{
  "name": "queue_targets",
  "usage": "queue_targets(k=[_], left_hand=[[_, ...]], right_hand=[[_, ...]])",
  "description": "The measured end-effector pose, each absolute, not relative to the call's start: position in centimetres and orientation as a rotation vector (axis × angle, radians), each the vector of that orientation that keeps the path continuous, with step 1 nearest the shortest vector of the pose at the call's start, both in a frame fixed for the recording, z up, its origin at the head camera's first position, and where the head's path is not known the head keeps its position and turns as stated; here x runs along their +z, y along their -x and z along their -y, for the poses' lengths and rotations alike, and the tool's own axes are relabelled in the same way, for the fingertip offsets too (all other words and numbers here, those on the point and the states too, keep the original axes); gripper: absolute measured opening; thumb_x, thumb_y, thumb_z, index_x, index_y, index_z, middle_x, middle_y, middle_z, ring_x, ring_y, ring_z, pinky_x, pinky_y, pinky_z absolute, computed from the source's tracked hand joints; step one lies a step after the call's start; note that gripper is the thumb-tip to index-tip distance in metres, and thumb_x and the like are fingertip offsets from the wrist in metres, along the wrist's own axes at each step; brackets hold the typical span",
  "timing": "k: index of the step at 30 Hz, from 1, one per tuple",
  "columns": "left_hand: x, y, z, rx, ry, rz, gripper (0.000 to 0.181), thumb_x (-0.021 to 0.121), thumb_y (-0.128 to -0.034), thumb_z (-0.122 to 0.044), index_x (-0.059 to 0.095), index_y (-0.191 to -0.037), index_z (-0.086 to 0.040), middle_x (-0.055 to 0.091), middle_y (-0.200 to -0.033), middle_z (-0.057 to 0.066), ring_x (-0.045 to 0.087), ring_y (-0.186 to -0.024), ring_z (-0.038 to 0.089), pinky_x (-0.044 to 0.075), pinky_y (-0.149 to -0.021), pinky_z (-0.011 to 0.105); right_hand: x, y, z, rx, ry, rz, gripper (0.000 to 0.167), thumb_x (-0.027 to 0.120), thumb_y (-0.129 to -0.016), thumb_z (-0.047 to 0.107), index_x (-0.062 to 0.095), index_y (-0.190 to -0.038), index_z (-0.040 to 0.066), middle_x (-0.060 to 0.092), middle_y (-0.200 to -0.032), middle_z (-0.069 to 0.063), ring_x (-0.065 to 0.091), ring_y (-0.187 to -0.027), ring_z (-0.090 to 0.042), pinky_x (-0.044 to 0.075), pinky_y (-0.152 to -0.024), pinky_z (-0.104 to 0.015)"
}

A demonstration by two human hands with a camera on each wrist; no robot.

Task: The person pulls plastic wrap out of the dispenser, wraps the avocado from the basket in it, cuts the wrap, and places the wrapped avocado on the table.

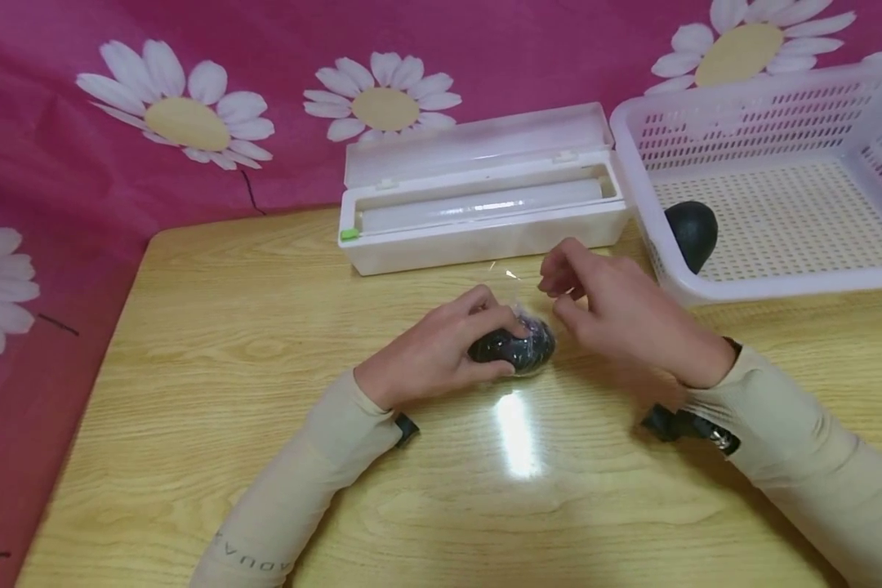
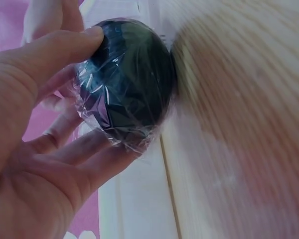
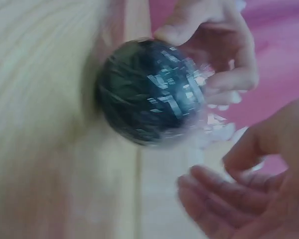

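Dark oval [image 1: 496, 349]: glossy under clear film [image 2: 97, 107], crinkled, glinting, down on the table [image 1: 228, 327]
Left hand [image 1: 441, 347]: clamped round that oval, thumb opposite fingers
Right hand [image 1: 621, 310]: just beside, loosely curled, thumb and fingertips apart
Table: pale, streaky wood grain, shining
Backdrop [image 1: 485, 33]: magenta, splashed with white daisies [image 1: 385, 109]
Box [image 1: 485, 242]: white, long, lid [image 1: 485, 145] up, film roll [image 1: 478, 208] inside
Basket [image 1: 801, 286]: white perforated plastic, second dark oval [image 1: 693, 235] inside

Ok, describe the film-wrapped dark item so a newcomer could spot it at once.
On the wooden table, find the long white box with its lid open. In front of it, the left hand grips a rounded, film-wrapped dark item. Crinkled, shiny clear film sets it apart from the bare dark item inside the white basket.
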State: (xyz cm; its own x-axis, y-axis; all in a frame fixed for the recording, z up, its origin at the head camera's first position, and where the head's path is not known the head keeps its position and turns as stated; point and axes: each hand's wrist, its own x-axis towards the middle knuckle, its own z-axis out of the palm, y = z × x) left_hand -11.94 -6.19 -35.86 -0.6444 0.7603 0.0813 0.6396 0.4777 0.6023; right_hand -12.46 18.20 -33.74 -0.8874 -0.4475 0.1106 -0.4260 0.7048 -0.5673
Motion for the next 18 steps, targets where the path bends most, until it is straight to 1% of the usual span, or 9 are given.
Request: queue_targets(k=[3, 4, 6, 8, 9, 11, 14, 16, 18], left_hand=[[-35.9, 12.0, 6.2, 0.901, -1.242, -2.505, 0.032, 0.078, -0.0932, -0.021, 0.067, -0.123, -0.016, 0.056, -0.116, 0.004, 0.062, -0.108, 0.014, 0.057, -0.095, 0.023], [-36.0, 12.1, 6.3, 0.9, -1.251, -2.5, 0.031, 0.078, -0.0932, -0.021, 0.067, -0.122, -0.016, 0.057, -0.116, 0.004, 0.062, -0.109, 0.013, 0.057, -0.095, 0.023], [-36.0, 12.1, 6.3, 0.9, -1.269, -2.493, 0.031, 0.078, -0.093, -0.02, 0.067, -0.122, -0.016, 0.057, -0.12, 0.004, 0.062, -0.111, 0.014, 0.056, -0.097, 0.023], [-36.1, 12.2, 6.3, 0.899, -1.288, -2.487, 0.031, 0.078, -0.0931, -0.019, 0.067, -0.122, -0.016, 0.057, -0.128, 0.005, 0.062, -0.118, 0.015, 0.055, -0.103, 0.025], [-36.1, 12.2, 6.3, 0.9, -1.292, -2.485, 0.031, 0.078, -0.0931, -0.019, 0.067, -0.122, -0.016, 0.057, -0.131, 0.006, 0.061, -0.121, 0.016, 0.054, -0.105, 0.026], [-36.1, 12.3, 6.3, 0.905, -1.302, -2.479, 0.031, 0.078, -0.0932, -0.019, 0.067, -0.121, -0.016, 0.056, -0.134, 0.007, 0.06, -0.124, 0.017, 0.053, -0.108, 0.028], [-36.2, 12.3, 6.3, 0.909, -1.296, -2.474, 0.03, 0.078, -0.0932, -0.019, 0.067, -0.121, -0.016, 0.057, -0.131, 0.006, 0.06, -0.121, 0.016, 0.054, -0.106, 0.027], [-36.2, 12.3, 6.3, 0.915, -1.29, -2.471, 0.03, 0.078, -0.0931, -0.019, 0.068, -0.121, -0.016, 0.058, -0.124, 0.005, 0.061, -0.116, 0.015, 0.055, -0.102, 0.025], [-36.2, 12.3, 6.4, 0.919, -1.275, -2.467, 0.03, 0.078, -0.0932, -0.019, 0.068, -0.122, -0.016, 0.057, -0.122, 0.005, 0.061, -0.114, 0.014, 0.056, -0.099, 0.024]], right_hand=[[-34.6, 13.3, -18.1, -1.16, 0.695, -2.667, 0.037, 0.059, -0.094, 0.0, 0.057, -0.131, 0.005, 0.071, -0.128, -0.014, 0.071, -0.119, -0.031, 0.058, -0.101, -0.051], [-34.9, 13.6, -18.1, -1.214, 0.686, -2.601, 0.042, 0.059, -0.095, -0.002, 0.055, -0.135, 0.006, 0.068, -0.134, -0.015, 0.068, -0.124, -0.033, 0.055, -0.105, -0.052], [-35.4, 14.1, -17.8, -1.318, 0.675, -2.47, 0.05, 0.057, -0.096, -0.004, 0.05, -0.144, 0.008, 0.064, -0.142, -0.015, 0.064, -0.131, -0.034, 0.052, -0.11, -0.053], [-35.8, 14.4, -17.6, -1.388, 0.675, -2.364, 0.055, 0.057, -0.097, -0.003, 0.047, -0.149, 0.011, 0.062, -0.146, -0.013, 0.062, -0.135, -0.032, 0.051, -0.112, -0.049], [-35.9, 14.6, -17.5, -1.409, 0.668, -2.327, 0.056, 0.058, -0.098, -0.002, 0.047, -0.15, 0.013, 0.064, -0.145, -0.012, 0.063, -0.134, -0.03, 0.053, -0.111, -0.045], [-36.1, 14.7, -17.5, -1.438, 0.642, -2.289, 0.054, 0.061, -0.098, 0.001, 0.05, -0.149, 0.015, 0.069, -0.137, -0.009, 0.067, -0.127, -0.025, 0.055, -0.105, -0.035], [-36.2, 14.7, -17.5, -1.438, 0.597, -2.322, 0.042, 0.066, -0.098, 0.008, 0.061, -0.14, 0.016, 0.076, -0.12, -0.006, 0.072, -0.11, -0.018, 0.056, -0.092, -0.023], [-36.2, 14.7, -17.5, -1.431, 0.568, -2.37, 0.033, 0.07, -0.098, 0.013, 0.068, -0.13, 0.015, 0.078, -0.111, -0.003, 0.071, -0.102, -0.015, 0.055, -0.087, -0.021], [-36.2, 14.7, -17.6, -1.44, 0.55, -2.399, 0.024, 0.072, -0.097, 0.016, 0.074, -0.121, 0.014, 0.079, -0.107, -0.002, 0.071, -0.1, -0.013, 0.054, -0.087, -0.021]])
